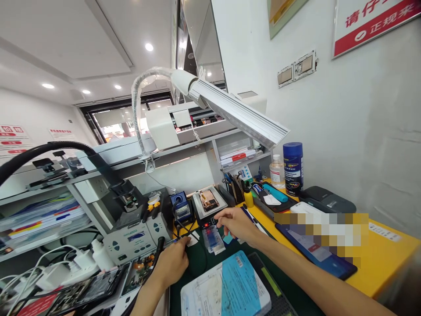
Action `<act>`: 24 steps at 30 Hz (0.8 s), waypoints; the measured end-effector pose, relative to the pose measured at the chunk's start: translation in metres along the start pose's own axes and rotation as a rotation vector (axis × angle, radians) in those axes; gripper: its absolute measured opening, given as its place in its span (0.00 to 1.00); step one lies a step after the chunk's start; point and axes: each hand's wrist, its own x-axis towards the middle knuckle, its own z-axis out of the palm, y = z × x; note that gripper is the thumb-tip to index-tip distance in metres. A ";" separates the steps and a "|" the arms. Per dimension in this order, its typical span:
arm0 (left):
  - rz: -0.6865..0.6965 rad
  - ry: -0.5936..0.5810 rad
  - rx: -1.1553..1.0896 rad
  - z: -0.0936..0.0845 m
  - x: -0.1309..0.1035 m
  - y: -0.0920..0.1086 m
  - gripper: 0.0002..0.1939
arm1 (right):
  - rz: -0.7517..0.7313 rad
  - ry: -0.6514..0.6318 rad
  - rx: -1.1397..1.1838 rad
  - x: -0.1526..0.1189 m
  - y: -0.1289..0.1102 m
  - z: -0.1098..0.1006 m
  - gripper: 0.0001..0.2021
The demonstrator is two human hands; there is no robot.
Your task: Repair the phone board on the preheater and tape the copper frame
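My right hand (238,224) is over the front of a small heating plate (196,204), its index fingertip at the control panel (208,220) beside a red lit display. Its fingers are loosely bent, with nothing visible in them. On the plate lies a phone part with a copper-coloured face (209,199). My left hand (174,260) is low over the dark green mat (197,263), fingers curled together near a small white slip (193,238); what they hold, if anything, is hidden. Between the hands lies a clear plastic piece with blue in it (213,239).
A white and blue box (226,285) lies in front. A grey rework station (136,243) and a blue soldering station (182,208) stand left. At right are a yellow bottle (248,198), a blue spray can (292,169) and a tablet (315,252). A lamp (240,114) hangs above.
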 end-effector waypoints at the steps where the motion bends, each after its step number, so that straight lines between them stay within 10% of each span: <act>1: 0.000 -0.004 0.000 0.001 0.000 0.000 0.27 | 0.001 0.002 0.003 0.000 0.000 0.000 0.10; 15: 0.022 0.067 -0.152 -0.022 -0.034 0.005 0.13 | -0.047 0.036 0.013 0.005 -0.002 -0.008 0.08; 24: -0.076 -0.120 -0.269 -0.035 -0.101 0.021 0.26 | -0.002 0.095 -0.047 0.000 -0.013 -0.011 0.16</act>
